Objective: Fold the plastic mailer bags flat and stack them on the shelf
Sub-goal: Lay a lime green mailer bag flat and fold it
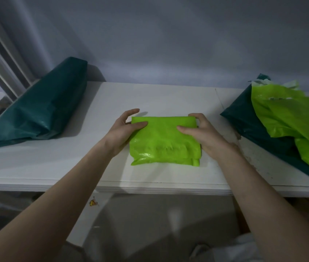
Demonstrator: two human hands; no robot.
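A lime-green mailer bag (164, 146), folded into a thick square, lies on the white shelf (59, 167) near its front edge. My left hand (124, 129) grips the bag's far left corner, thumb on top and fingers behind. My right hand (202, 132) holds the far right corner the same way, index finger stretched across the top. Loose, unfolded lime-green bags (289, 120) are heaped at the right on a dark green bag (244, 118).
A large dark green mailer bag (42, 106) lies crumpled at the left of the shelf, against the grey wall. A metal frame (2, 59) slants up at the far left. Below the shelf's front edge are dim shapes and white material (244, 248).
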